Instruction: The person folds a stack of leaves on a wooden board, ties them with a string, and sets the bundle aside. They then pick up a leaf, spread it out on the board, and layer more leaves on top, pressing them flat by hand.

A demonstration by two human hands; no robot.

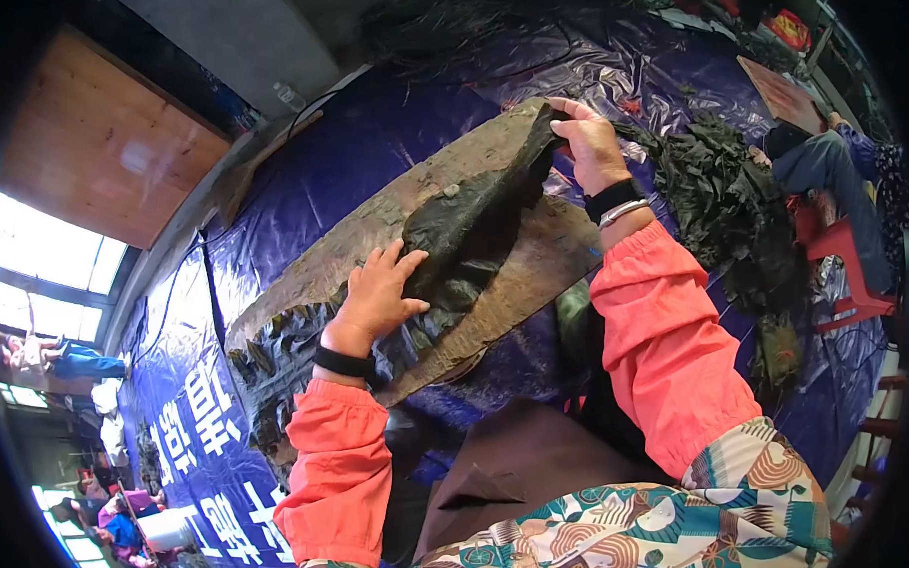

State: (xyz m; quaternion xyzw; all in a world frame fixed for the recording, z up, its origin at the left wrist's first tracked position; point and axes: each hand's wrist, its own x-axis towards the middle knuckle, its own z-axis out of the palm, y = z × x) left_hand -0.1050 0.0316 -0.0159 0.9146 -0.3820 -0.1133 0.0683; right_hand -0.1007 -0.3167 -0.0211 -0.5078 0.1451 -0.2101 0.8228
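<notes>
A dark green-black, wet-looking leafy sheet (467,219) lies across a long, worn brown board (362,221) in front of me. My right hand (591,149) pinches the upper edge of the sheet between thumb and fingers at the board's far right end, and the sheet is lifted and folded there. My left hand (376,293) rests flat with fingers spread, touching the sheet near its middle. More crumpled dark leafy material (293,333) hangs along the board's left end.
Purple tarpaulin (308,189) with white lettering covers the floor. A heap of dark leafy material (728,193) lies at right, near a red plastic stool (844,268) and a seated person (829,177). A wooden panel (99,131) stands at left; several people are beyond.
</notes>
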